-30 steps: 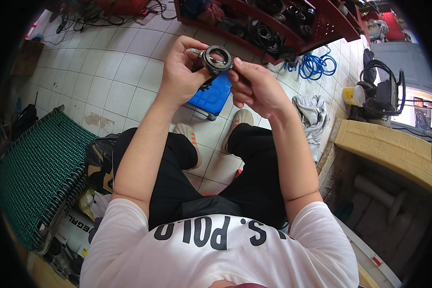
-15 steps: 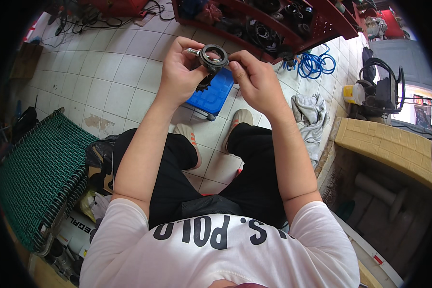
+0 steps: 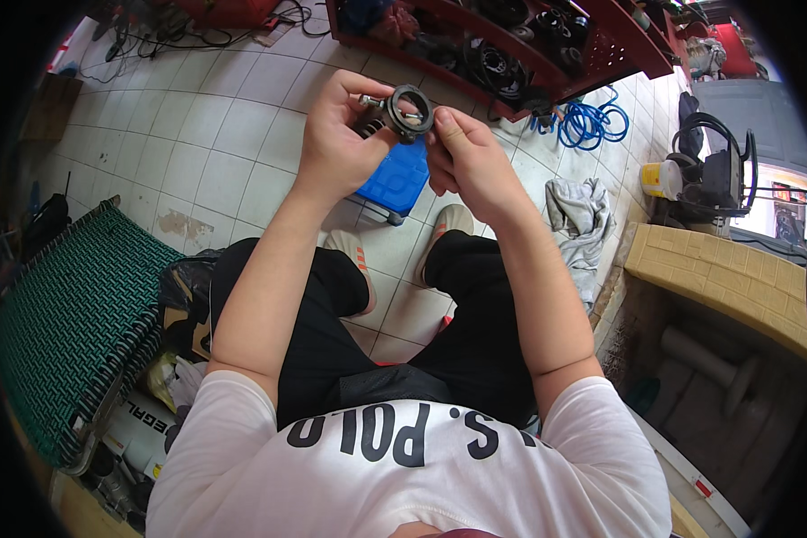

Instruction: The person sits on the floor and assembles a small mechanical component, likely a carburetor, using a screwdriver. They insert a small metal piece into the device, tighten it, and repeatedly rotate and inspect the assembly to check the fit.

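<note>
My left hand is closed around a dark ring-shaped metal part, held up in front of me with its round opening facing me. A silvery bolt-like piece juts from the part's left side, beside my left fingers. Inside the opening a small light-coloured bit shows. Ribbed or toothed dark metal is partly visible below the ring, mostly covered by my left thumb. My right hand has its thumb and forefinger pinched together at the ring's right rim. Whatever those fingertips hold, if anything, is hidden.
Below my hands stands a blue plastic stool on the tiled floor. A red metal rack holds dark parts ahead. Blue hose and a grey cloth lie to the right. A green woven seat is at left.
The ring part has shifted slightly right and tilted in my left hand. My right hand has moved slightly down, its forefinger now curled against the thumb at the rim.
</note>
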The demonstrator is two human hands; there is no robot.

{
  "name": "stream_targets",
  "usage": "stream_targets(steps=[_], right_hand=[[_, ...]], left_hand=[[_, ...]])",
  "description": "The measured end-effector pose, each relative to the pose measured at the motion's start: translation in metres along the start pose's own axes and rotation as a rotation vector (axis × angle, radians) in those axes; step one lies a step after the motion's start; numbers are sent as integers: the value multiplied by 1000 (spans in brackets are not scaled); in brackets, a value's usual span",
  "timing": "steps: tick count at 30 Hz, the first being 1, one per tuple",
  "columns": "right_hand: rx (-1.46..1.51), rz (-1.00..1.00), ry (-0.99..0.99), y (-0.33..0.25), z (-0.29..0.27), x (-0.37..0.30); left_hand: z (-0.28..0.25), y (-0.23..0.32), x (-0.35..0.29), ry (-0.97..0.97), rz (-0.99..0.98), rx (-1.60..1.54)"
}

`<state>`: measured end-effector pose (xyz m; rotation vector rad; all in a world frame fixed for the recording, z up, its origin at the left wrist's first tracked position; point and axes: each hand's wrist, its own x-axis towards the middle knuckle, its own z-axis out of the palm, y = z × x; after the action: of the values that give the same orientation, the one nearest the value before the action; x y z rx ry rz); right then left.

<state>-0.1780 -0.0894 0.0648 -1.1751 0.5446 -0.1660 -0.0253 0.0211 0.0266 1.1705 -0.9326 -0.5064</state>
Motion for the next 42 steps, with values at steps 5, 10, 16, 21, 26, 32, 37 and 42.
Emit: stream_targets(steps=[5,10,16,21,26,32,37,42], right_hand=[[93,152,-95,-7,-10,-4],[110,195,-176,-10,-20,-3],[111,201,-176,-12,-20,-4],[98,161,-167,-9,-21,-2],[135,205,-219,-11,-26,-1],[206,322,-261,-17,-29,-5],[95,187,-163,-16,-24,-4],[-279,-306,212,7,-5,10]], left_hand=[[-4,7,0,-80,31,166],[-5,9,0,-140,61,137],[-1,7,1,-64,82,82],[1,3,-1,-36,42,89],[3,1,-2,-35,53,58],[1,9,-3,-91,57,89],[-1,2,0,-69,-82,4],[10,-6,2,164,-287,-450]])
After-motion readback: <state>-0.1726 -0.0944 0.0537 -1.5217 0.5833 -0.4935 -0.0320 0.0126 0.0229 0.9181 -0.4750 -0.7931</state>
